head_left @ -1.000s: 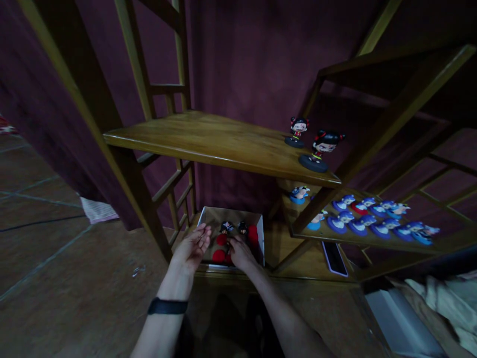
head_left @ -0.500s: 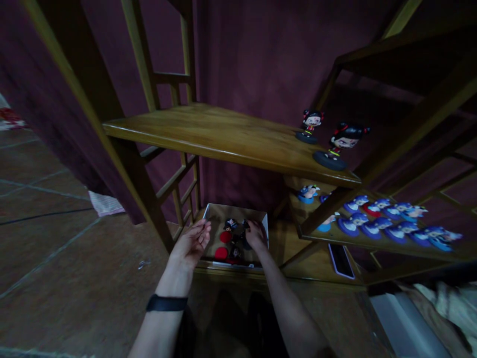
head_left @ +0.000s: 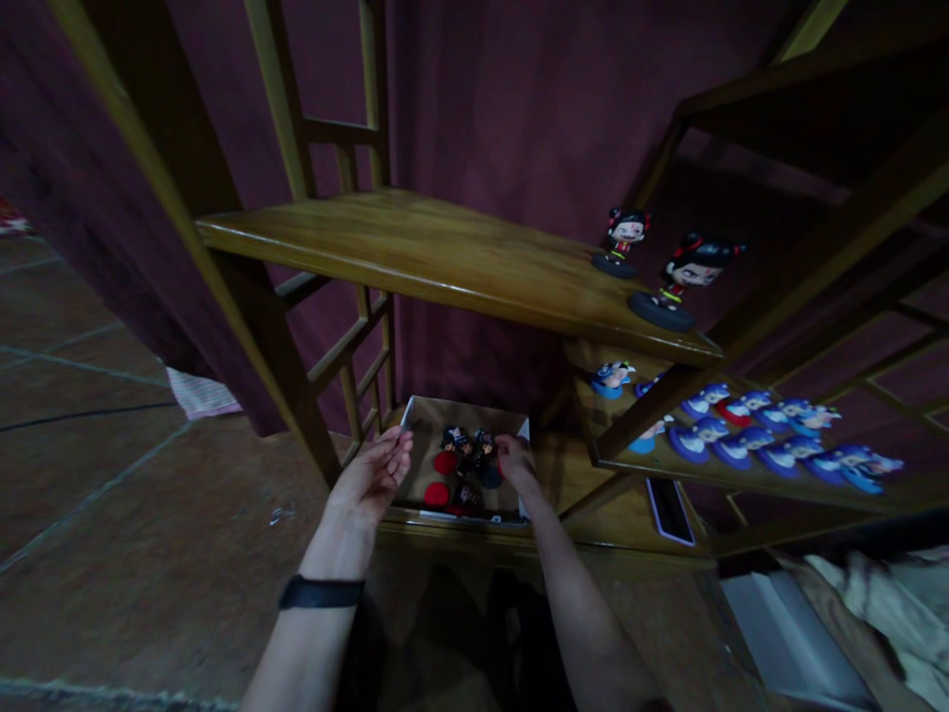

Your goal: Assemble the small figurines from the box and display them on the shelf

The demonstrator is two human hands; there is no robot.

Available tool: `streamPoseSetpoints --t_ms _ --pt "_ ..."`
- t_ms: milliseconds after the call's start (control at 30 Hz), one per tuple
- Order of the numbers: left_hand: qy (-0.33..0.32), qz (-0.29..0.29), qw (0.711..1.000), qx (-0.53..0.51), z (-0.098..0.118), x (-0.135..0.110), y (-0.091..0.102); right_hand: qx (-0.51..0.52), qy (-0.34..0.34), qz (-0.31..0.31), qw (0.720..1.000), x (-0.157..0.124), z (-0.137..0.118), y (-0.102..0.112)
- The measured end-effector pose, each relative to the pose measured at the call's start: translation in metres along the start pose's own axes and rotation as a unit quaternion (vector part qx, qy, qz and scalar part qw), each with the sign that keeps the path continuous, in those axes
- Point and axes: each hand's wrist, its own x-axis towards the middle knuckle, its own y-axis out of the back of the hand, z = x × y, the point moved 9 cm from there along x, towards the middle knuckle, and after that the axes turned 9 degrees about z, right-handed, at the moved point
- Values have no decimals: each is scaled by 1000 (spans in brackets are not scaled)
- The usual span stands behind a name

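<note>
A shallow cardboard box (head_left: pixel 466 407) rests on the lowest shelf. Inside it lie several small figurines (head_left: pixel 469 451) with dark hair, some showing red round bases (head_left: pixel 437 493). My right hand (head_left: pixel 514 461) is in the right side of the box, its fingers beside a figurine with a dark base (head_left: pixel 490 476); whether they touch it is hard to make out. Over the box's left edge is my left hand (head_left: pixel 380 469), palm turned up, fingers loosely bent and apart from the thumb, with nothing visible in it. A black band (head_left: pixel 321 592) circles my left wrist.
Above the box runs a wooden shelf (head_left: pixel 386 252) bearing two dark-haired figurines (head_left: pixel 686 277). Several blue-purple figurines (head_left: pixel 748 447) stand on a lower shelf to the right. A phone (head_left: pixel 670 510) lies on the bottom board. A slanted wooden post (head_left: pixel 244 336) rises at left.
My right hand has shifted right, off the dark-based figurine, which now shows more fully among the others in the box. My left hand stays by the box's left edge. The view has shifted slightly.
</note>
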Motion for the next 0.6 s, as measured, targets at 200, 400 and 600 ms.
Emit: streamPoseSetpoints --t_ms 200,400,600 --pt "5 -5 1000 -4 -3 -1 -3 -130 50 -86 987 -22 -6 -13" --pt "6 -12 1000 1 -4 -1 -4 -162 59 -116 978 -38 -9 -18" --pt "4 -18 999 46 -18 1 -5 42 -18 -82 996 -23 -7 0"
